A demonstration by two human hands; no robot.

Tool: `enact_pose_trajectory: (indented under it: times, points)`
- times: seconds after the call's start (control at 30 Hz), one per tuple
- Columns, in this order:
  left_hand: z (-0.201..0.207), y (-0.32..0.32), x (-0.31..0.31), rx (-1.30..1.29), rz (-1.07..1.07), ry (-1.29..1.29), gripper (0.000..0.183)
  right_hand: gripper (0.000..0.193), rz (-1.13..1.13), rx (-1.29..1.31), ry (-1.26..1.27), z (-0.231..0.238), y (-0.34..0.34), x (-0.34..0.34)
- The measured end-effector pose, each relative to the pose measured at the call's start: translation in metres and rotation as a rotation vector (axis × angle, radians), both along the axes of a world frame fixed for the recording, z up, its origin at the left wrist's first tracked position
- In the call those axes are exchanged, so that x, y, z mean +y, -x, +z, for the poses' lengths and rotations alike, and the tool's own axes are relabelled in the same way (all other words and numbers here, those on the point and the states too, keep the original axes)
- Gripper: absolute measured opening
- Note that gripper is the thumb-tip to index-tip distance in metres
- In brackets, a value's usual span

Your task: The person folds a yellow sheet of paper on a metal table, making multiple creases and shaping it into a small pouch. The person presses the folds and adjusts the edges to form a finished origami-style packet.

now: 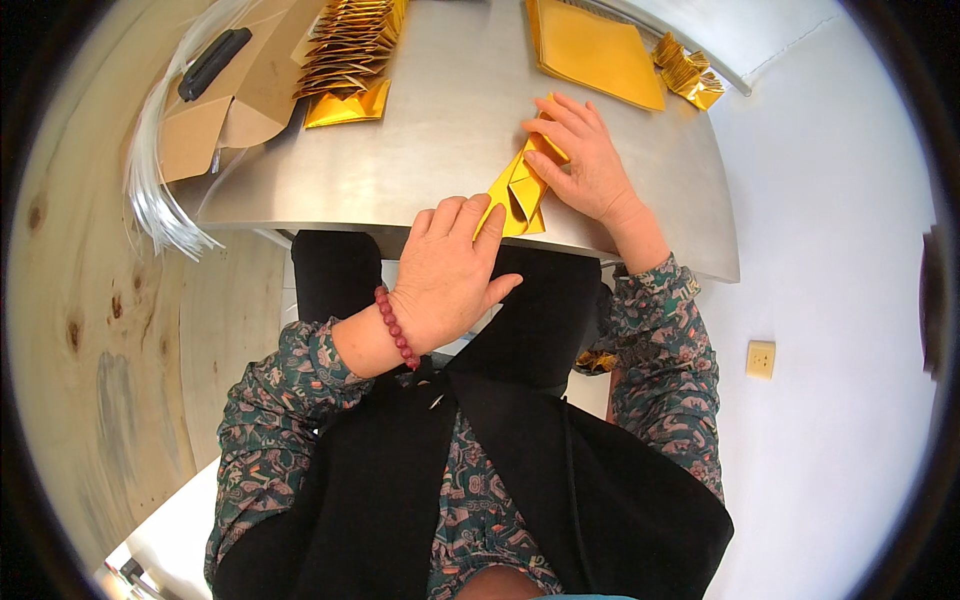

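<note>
Left grip: the left hand (450, 275) lies flat, fingers pressing the low end of the gold paper (520, 185).
Right grip: the right hand (585, 160) presses flat on the top end.
Paper: folded, long and thin, slanting from near-left up to far-right, at the near edge of the grey surface (440, 130).
Around: a flat gold stack (595, 50) and a row of folded gold pieces (350, 50) farther back.

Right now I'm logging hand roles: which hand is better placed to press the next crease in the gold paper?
Probably the right hand: it lies flat on the gold paper; the left hand touches only its near end.
</note>
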State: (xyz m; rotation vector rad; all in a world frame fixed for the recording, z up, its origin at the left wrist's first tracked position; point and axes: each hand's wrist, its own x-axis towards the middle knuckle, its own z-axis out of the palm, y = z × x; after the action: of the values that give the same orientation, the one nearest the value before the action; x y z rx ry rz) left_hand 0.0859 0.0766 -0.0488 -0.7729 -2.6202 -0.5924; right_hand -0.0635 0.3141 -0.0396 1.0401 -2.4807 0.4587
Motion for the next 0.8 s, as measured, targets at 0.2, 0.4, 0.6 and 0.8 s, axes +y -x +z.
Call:
enact_pose_trajectory:
  times: [0.2, 0.4, 0.6, 0.8]
  points:
    - [0.005, 0.005, -0.003, -0.033, -0.027, 0.006, 0.072, 0.043, -0.144, -0.056, 0.013, -0.007, -0.007, 0.008]
    - [0.010, 0.002, 0.006, -0.044, -0.017, 0.014, 0.072, 0.046, -0.215, -0.089, 0.072, -0.011, -0.009, 0.006]
    - [0.012, -0.002, 0.017, -0.129, -0.061, -0.014, 0.072, 0.046, -0.213, -0.104, 0.077, -0.012, -0.007, 0.006]
    - [0.009, -0.003, 0.027, -0.160, -0.096, -0.072, 0.073, 0.045, -0.217, -0.126, 0.086, -0.014, -0.006, 0.010]
